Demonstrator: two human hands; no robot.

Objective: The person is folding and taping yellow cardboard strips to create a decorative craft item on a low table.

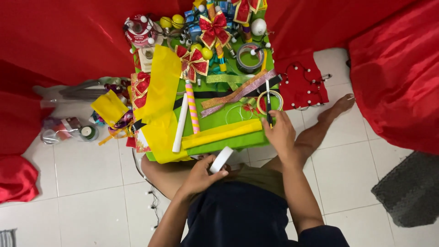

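My left hand [200, 175] holds a white roll of tape [221, 159] just below the near edge of a green board [228, 144] that rests on my lap. At the board's right edge my right hand [280, 132] grips a thin black and white pen-like tool [269, 104], which lies across a clear tape ring [270, 101]. On the board lie folded yellow paper [222, 133], a white rolled tube [180, 123], a pink and yellow striped stick [192, 106] and glittery ribbon strips [238, 93].
Red and gold bows [213, 28], small balls, a grey tape roll [249, 57] and spools crowd the board's far end. Yellow sheets [160, 98] hang over its left side. Red cloth [398, 68] surrounds the white tiled floor. A grey mat [411, 190] lies at right.
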